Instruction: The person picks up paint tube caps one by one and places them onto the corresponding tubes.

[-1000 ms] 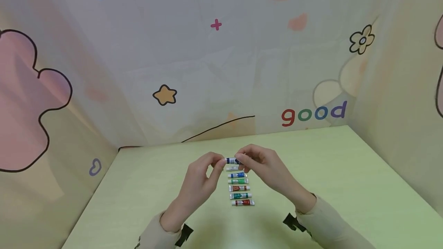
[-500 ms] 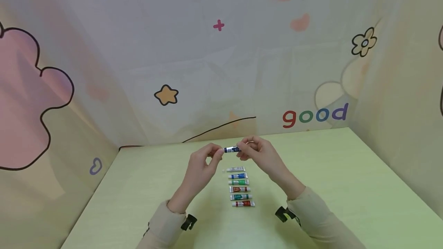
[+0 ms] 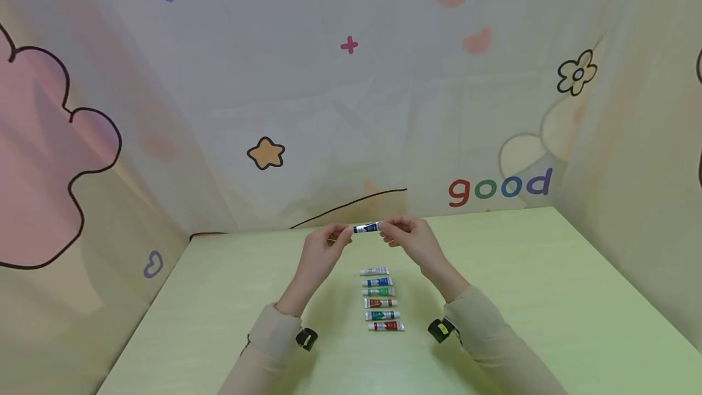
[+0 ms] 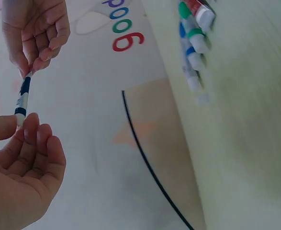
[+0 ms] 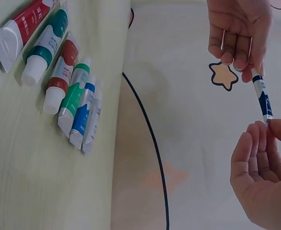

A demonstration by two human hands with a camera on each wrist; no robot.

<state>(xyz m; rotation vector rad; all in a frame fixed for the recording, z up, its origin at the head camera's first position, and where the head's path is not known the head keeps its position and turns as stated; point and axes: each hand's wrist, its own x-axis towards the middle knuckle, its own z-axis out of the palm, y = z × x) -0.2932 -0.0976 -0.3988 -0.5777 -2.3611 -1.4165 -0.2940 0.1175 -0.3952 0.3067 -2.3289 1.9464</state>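
A small paint tube [image 3: 366, 228] with a dark navy and white label is held up level, above the far part of the table. My left hand [image 3: 322, 255] pinches its white cap end between thumb and fingertips. At the other end, my right hand [image 3: 415, 244] pinches the flat crimped tail. Both wrist views show the tube [image 4: 22, 98] stretched between the two hands, its label bare in the middle. Below the hands lies a column of other paint tubes: silver-white [image 3: 375, 271], blue [image 3: 377, 282], green [image 3: 378, 292], red-brown [image 3: 380, 303], teal [image 3: 382, 316] and red [image 3: 386, 326].
The pale green table [image 3: 219, 322] meets a printed cloth backdrop [image 3: 307, 78] at the back and sides. In the right wrist view, the lying tubes [image 5: 49, 45] point in differing directions, some with white caps toward the camera. Black wrist straps [image 3: 440, 330] sit at the sleeves.
Both hands have lifted the navy tube up and away from the row, toward the backdrop. The right fingers have shifted outward to its tail, so more label shows. The lying tubes stay put.
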